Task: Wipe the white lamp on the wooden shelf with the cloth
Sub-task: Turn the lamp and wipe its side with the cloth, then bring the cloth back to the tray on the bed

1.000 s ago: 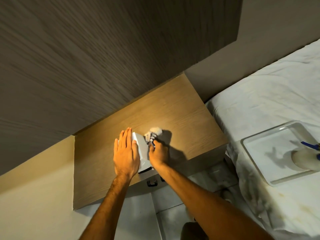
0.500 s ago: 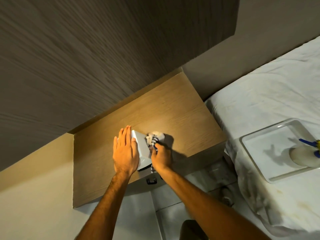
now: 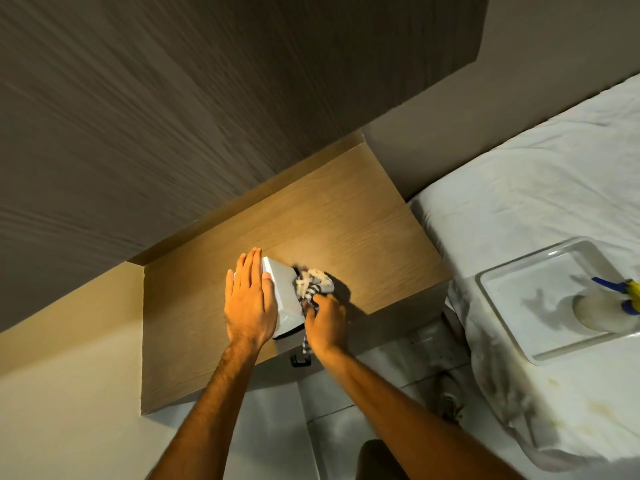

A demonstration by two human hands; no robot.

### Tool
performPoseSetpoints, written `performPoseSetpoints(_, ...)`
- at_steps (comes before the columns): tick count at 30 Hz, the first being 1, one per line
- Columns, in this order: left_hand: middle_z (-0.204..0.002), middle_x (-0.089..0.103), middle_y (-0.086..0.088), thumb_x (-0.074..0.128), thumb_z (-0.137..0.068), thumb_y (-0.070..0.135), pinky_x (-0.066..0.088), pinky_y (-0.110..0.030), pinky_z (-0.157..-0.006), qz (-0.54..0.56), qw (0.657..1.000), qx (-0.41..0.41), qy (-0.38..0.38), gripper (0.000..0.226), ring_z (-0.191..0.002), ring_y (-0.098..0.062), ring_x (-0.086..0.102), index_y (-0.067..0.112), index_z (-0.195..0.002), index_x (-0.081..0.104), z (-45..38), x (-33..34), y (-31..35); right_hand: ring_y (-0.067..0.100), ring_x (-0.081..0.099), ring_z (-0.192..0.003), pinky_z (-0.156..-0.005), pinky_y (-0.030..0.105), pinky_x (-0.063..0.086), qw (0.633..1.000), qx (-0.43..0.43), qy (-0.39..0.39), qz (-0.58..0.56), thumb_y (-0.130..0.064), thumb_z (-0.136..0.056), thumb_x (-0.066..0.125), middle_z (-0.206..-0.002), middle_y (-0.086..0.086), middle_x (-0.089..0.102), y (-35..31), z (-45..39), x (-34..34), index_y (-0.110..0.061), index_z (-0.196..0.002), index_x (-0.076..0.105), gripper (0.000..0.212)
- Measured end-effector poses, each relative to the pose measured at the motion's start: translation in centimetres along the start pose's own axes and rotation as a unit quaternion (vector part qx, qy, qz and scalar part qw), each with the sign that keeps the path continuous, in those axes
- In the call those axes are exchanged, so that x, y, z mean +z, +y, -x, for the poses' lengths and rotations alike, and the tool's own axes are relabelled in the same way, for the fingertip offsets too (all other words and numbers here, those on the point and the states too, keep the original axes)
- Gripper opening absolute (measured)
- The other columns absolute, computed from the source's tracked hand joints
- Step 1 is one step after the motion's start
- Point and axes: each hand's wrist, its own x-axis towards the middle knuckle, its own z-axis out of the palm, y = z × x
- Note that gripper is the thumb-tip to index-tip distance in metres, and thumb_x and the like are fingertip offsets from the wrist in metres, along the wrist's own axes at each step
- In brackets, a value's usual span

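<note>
White lamp (image 3: 285, 295) half under left hand (image 3: 248, 302)

Shelf (image 3: 363, 230) seemingly bare behind lamp (image 3: 285, 292)

The wooden shelf (image 3: 346, 223) is carrying the white lamp (image 3: 285, 299) near its front edge. Beside it, the bed (image 3: 519, 188) is bearing a white tray (image 3: 509, 289) toward its near edge.

bed (image 3: 519, 188): white sheet, rumpled | tray (image 3: 512, 282): white, on bed | spray bottle (image 3: 604, 308): lying in tray
</note>
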Motion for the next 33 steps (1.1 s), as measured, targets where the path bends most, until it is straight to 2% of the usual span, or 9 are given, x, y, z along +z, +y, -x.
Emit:
performPoseSetpoints(10, -0.169, 0.028, -0.006, 0.012, -0.104, 0.045, 0.011, -0.048, -0.131, -0.011, 1.0, 0.012, -0.002, 0.067, -0.159, -0.02, 0.019, 0.013, -0.161, 0.023, -0.2, -0.1, 0.1, 0.025, 0.069, -0.109, -0.092, 0.043, 0.059, 0.99, 0.036, 0.045, -0.129, -0.023, -0.095, 0.064, -0.12, 0.011, 0.071, -2.2, 2.5, 0.5, -0.009, -0.12, 0.069, 0.029)
performPoseSetpoints(13, -0.169, 0.029, -0.007, 0.014, -0.105, 0.044, 0.012, -0.048, -0.131, -0.01, 1.0, 0.025, 0.002, 0.065, -0.159, -0.022, 0.02, 0.013, -0.161, 0.024, -0.3, 0.0, -0.3, 0.022, 0.073, -0.095, -0.082, 0.039, 0.062, 0.986, -0.004, 0.034, -0.165, -0.031, -0.093, 0.066, -0.106, 0.008, 0.077, -2.0, 2.6, -1.9, -0.012, -0.108, 0.073, 0.025)
performPoseSetpoints(18, -0.17, 0.027, -0.008, 0.021, -0.107, 0.041, 0.01, -0.051, -0.131, 0.048, 0.998, 0.026, -0.003, 0.061, -0.159, -0.022, 0.018, 0.013, -0.161, 0.022, -0.2, -0.3, -0.2, 0.022, 0.072, -0.097, -0.086, 0.046, 0.06, 0.987, -0.008, 0.088, -0.131, -0.031, -0.093, 0.068, -0.104, 0.006, 0.076, 1.0, 2.6, -8.5, -0.016, -0.111, 0.07, 0.023)
performPoseSetpoints(20, -0.171, 0.023, -0.008, 0.02, -0.108, 0.04, 0.005, -0.05, -0.132, 0.08, 0.996, 0.028, 0.035, 0.06, -0.16, -0.021, 0.013, 0.013, -0.161, 0.021, 0.1, -0.8, 0.1, 0.013, 0.072, -0.096, -0.088, 0.041, 0.06, 0.983, -0.011, 0.118, -0.139, -0.027, -0.093, 0.069, -0.103, -0.005, 0.076, 3.3, 3.5, -11.8, -0.025, -0.113, 0.068, 0.021)
performPoseSetpoints(22, -0.169, 0.027, -0.01, 0.022, -0.109, 0.036, 0.001, -0.045, -0.132, 0.078, 0.987, 0.056, 0.128, 0.057, -0.16, -0.021, 0.012, 0.011, -0.16, 0.024, 0.9, -1.2, 1.3, -0.004, 0.07, -0.09, -0.082, 0.022, 0.058, 0.98, -0.025, 0.16, -0.117, -0.024, -0.091, 0.071, -0.09, -0.022, 0.073, 5.7, 5.0, -15.5, -0.039, -0.102, 0.068, 0.019)
performPoseSetpoints(24, -0.168, 0.031, -0.01, 0.024, -0.11, 0.037, 0.003, -0.039, -0.132, 0.105, 0.973, 0.093, 0.185, 0.056, -0.16, -0.02, 0.014, 0.012, -0.16, 0.027, 2.3, -0.8, 4.3, 0.0, 0.07, -0.087, -0.079, 0.022, 0.056, 0.975, -0.016, 0.211, -0.07, -0.019, -0.089, 0.074, -0.083, -0.022, 0.072, 8.3, 6.7, -18.7, -0.041, -0.091, 0.068, 0.022)
performPoseSetpoints(27, -0.167, 0.031, -0.01, 0.029, -0.108, 0.039, 0.01, -0.039, -0.132, 0.142, 0.974, 0.146, 0.103, 0.058, -0.159, -0.02, 0.02, 0.012, -0.159, 0.028, 5.1, 2.8, 11.8, 0.013, 0.069, -0.088, -0.082, 0.028, 0.051, 0.962, 0.024, 0.273, -0.002, -0.019, -0.086, 0.076, -0.093, -0.005, 0.075, 12.8, 8.5, -23.2, -0.029, -0.098, 0.074, 0.016)
performPoseSetpoints(31, -0.167, 0.03, -0.017, 0.034, -0.105, 0.039, 0.016, -0.051, -0.13, 0.12, 0.984, 0.116, -0.067, 0.064, -0.158, -0.031, 0.022, 0.005, -0.159, 0.027, 6.3, 9.8, 20.0, -0.005, 0.065, -0.066, -0.065, -0.001, 0.046, 0.952, 0.053, 0.294, 0.071, -0.022, -0.088, 0.074, -0.09, -0.001, 0.075, 18.6, 7.2, -29.1, -0.02, -0.112, 0.073, 0.024)
performPoseSetpoints(33, -0.169, 0.023, -0.021, 0.037, -0.107, 0.041, 0.014, -0.055, -0.129, 0.084, 0.986, 0.091, -0.114, 0.067, -0.158, -0.036, 0.016, 0.004, -0.16, 0.021, 5.2, 13.3, 21.8, 0.01, 0.07, -0.062, -0.069, 0.022, 0.062, 0.951, 0.072, 0.288, 0.088, -0.024, -0.091, 0.069, -0.084, 0.006, 0.077, 21.2, 5.0, -31.8, -0.022, -0.114, 0.071, 0.023)
